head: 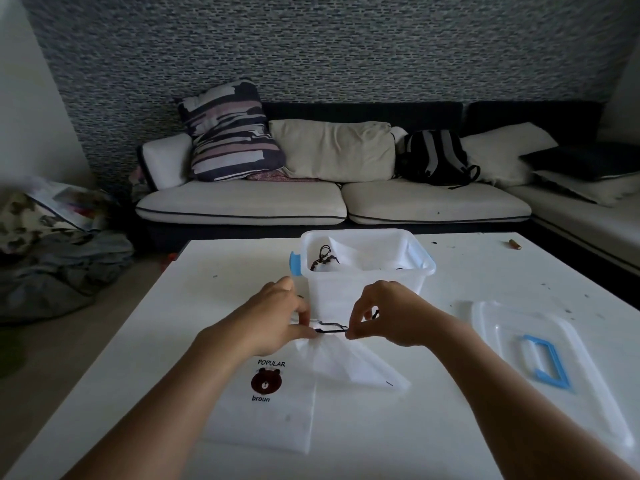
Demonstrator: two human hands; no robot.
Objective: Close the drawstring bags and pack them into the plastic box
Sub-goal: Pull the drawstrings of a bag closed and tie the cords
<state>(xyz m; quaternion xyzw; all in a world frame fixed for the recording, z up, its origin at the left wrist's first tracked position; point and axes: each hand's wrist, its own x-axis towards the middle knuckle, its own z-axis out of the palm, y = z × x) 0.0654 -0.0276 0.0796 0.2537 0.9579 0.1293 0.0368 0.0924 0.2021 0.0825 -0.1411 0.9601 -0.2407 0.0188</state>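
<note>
Head view: a white surface carried the task's things. Near centre lay a white drawstring bag, its mouth gathered into a tight neck toward the far side and its body fanned out toward the near right. A dark drawstring ran across that neck between the two hands. The left hand pinched the gathered neck and cord end between thumb and fingers, its grip closed on the bag. The right hand pinched the drawstring's right end, fingers curled, grip closed on the cord. Under the left forearm, near left of the first bag, lay a second flat white bag, printed with a brown bear face and the words "POPULAR" and "broun"; the two bags overlapped at their edges. Just beyond the hands stood the translucent plastic box with blue side clips, lid off; inside it showed white fabric and dark cords of bags. The box lid, with a blue handle, lay flat on the surface to the right, apart from the box. Beyond the surface stood a sofa holding a striped cushion, a beige cushion and a dark backpack.
</note>
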